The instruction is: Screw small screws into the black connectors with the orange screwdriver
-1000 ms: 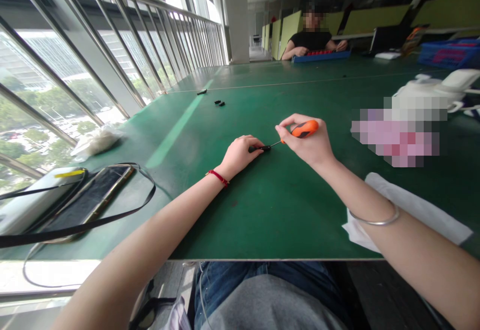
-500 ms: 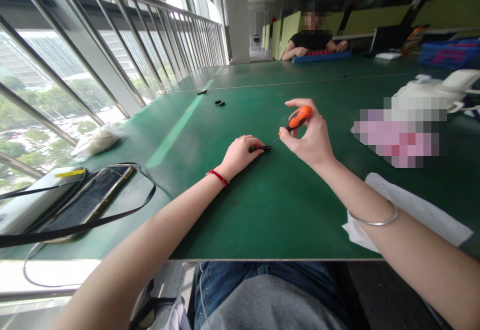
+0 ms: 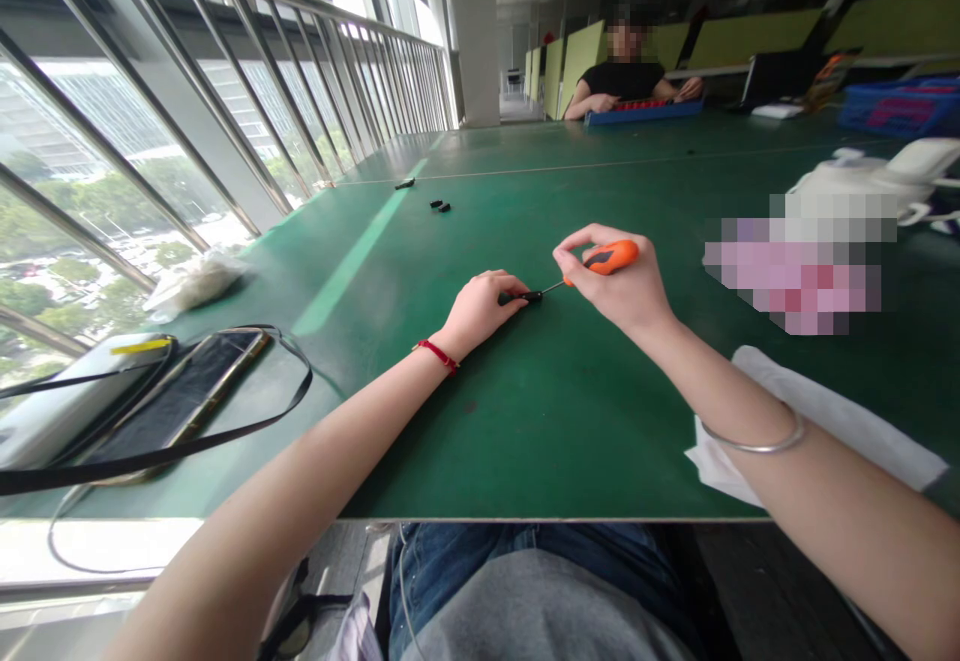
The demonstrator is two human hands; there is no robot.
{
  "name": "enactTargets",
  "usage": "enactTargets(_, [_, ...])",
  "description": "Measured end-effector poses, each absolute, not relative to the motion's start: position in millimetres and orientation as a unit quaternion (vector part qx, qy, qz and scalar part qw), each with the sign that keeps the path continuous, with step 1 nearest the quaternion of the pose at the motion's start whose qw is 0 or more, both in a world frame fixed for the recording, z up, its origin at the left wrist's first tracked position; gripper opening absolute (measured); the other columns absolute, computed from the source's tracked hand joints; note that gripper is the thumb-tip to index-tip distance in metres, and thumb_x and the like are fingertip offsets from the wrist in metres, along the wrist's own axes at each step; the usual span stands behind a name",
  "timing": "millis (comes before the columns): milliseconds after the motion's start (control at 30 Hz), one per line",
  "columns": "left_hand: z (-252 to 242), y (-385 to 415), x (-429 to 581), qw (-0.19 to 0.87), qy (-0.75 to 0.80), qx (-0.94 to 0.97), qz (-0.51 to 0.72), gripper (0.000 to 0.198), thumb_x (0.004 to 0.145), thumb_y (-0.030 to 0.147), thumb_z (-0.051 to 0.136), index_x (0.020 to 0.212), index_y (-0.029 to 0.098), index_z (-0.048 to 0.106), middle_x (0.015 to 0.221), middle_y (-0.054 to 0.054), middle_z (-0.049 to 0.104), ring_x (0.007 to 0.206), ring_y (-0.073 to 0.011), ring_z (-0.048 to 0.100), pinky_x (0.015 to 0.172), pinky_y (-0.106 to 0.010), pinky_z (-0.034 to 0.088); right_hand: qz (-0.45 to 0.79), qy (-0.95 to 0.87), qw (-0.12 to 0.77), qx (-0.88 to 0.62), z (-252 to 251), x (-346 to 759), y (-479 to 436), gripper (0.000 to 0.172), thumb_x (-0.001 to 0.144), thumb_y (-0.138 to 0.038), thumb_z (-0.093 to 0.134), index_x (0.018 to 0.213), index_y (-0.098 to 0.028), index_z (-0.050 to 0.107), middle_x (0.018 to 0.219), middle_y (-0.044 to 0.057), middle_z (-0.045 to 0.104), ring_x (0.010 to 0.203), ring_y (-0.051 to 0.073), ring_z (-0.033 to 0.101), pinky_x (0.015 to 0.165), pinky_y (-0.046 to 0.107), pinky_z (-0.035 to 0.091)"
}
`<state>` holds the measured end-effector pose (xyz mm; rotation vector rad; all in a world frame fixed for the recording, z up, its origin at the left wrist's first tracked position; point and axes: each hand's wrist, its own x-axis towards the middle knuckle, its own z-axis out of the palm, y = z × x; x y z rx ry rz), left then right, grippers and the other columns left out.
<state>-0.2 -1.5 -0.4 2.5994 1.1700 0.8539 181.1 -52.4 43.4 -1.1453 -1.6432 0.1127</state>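
My left hand (image 3: 484,309) rests on the green table, its fingers closed on a small black part (image 3: 533,296) too small to identify. To the right, my right hand (image 3: 622,276) grips an orange and black screwdriver (image 3: 616,257) by its handle. The thin metal shaft slopes gently down to the left, and its tip meets the right end of the black part. Whether the tip sits in a slot or against the surface, I cannot tell.
Several small black pieces (image 3: 439,206) lie farther back on the green table (image 3: 465,451). At left are a phone (image 3: 187,401), a strap and a plastic bag (image 3: 196,286). White paper (image 3: 840,416) lies under my right forearm. Across the table a person holds a blue tray (image 3: 645,114).
My right hand has lowered the screwdriver handle and shifted it slightly right, so the shaft lies flatter. The left hand and the black part have stayed in place.
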Motion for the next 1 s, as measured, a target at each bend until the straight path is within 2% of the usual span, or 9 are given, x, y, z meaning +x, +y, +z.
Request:
enactTargets(67, [-0.3,-1.5,-0.2,0.083,0.392,0.871,0.286,0.016,0.082,0.022,0.060,0.094,0.019,0.071,0.092,-0.003,0.069,0.086,-0.0174,0.061,0.078,-0.028,0.049,0.031,-0.690,0.551,-0.468,43.2,181.1,-52.2,0.012,0.070,-0.027,0.061,0.081,-0.022,0.061,0.058,-0.003,0.055,0.052,0.013,0.051,0.059,0.028,0.042])
enactTargets(167, [-0.1,-1.2,-0.4,0.085,0.391,0.872,0.284,0.017,0.082,0.022,0.060,0.094,0.020,0.071,0.093,-0.002,0.069,0.087,-0.0175,0.061,0.078,-0.028,0.049,0.020,-0.685,0.572,-0.451,42.5,181.5,-51.1,0.035,0.066,-0.025,0.064,0.100,-0.022,0.058,0.065,-0.004,0.057,0.053,0.013,0.051,0.059,0.029,0.043])
enactTargets(300, [-0.2,-1.0,-0.6,0.082,0.390,0.872,0.285,0.017,0.082,0.022,0.059,0.094,0.020,0.071,0.093,-0.003,0.069,0.087,-0.0176,0.061,0.079,-0.029,0.049,0.040,-0.684,0.542,-0.486,41.9,182.2,-50.2,0.016,0.070,-0.033,0.063,0.082,-0.023,0.060,0.054,-0.005,0.050,0.048,0.012,0.047,0.057,0.030,0.042])
enactTargets(367, [-0.1,-1.2,-0.5,0.080,0.392,0.871,0.285,0.017,0.082,0.022,0.059,0.094,0.020,0.071,0.093,-0.003,0.069,0.087,-0.0177,0.061,0.079,-0.029,0.049,0.033,-0.688,0.544,-0.478,41.7,181.8,-50.2,0.015,0.069,-0.029,0.062,0.083,-0.023,0.060,0.056,-0.005,0.052,0.049,0.012,0.048,0.059,0.029,0.042])
enactTargets(500, [0.2,-1.9,-0.2,0.081,0.397,0.870,0.281,0.017,0.082,0.022,0.059,0.094,0.020,0.071,0.092,-0.002,0.069,0.087,-0.0178,0.061,0.079,-0.029,0.049,0.022,-0.679,0.572,-0.460,41.4,180.1,-50.7,0.040,0.065,-0.028,0.067,0.103,-0.024,0.055,0.060,-0.006,0.054,0.050,0.013,0.049,0.056,0.028,0.042])
enactTargets(600, [0.0,-1.9,-0.2,0.081,0.396,0.870,0.282,0.016,0.082,0.022,0.059,0.093,0.020,0.071,0.091,-0.002,0.068,0.086,-0.0176,0.061,0.079,-0.029,0.049,0.035,-0.679,0.550,-0.486,42.1,179.6,-51.8,0.018,0.070,-0.036,0.064,0.082,-0.023,0.060,0.054,-0.004,0.052,0.049,0.013,0.050,0.055,0.028,0.041])
enactTargets(667, [-0.1,-1.8,-0.4,0.081,0.395,0.871,0.283,0.016,0.082,0.022,0.059,0.093,0.020,0.071,0.091,-0.002,0.069,0.086,-0.0176,0.061,0.078,-0.029,0.049,0.034,-0.682,0.545,-0.486,42.4,179.8,-52.1,0.011,0.072,-0.032,0.062,0.075,-0.022,0.060,0.058,-0.003,0.055,0.051,0.013,0.051,0.056,0.029,0.041])
enactTargets(833, [0.3,-2.1,-0.4,0.081,0.392,0.872,0.282,0.017,0.082,0.022,0.059,0.094,0.020,0.071,0.093,-0.002,0.069,0.087,-0.0174,0.061,0.079,-0.029,0.048,0.018,-0.684,0.567,-0.459,40.9,181.0,-50.4,0.037,0.066,-0.024,0.064,0.102,-0.023,0.054,0.064,-0.004,0.054,0.053,0.013,0.052,0.057,0.029,0.044])
enactTargets(1000, [1.0,-2.1,-0.2,0.083,0.401,0.869,0.277,0.017,0.082,0.023,0.058,0.094,0.020,0.071,0.093,-0.002,0.069,0.086,-0.0173,0.061,0.077,-0.028,0.049,0.038,-0.691,0.540,-0.479,41.8,181.3,-50.8,0.012,0.072,-0.033,0.061,0.077,-0.023,0.058,0.051,-0.005,0.048,0.050,0.013,0.049,0.059,0.030,0.043])
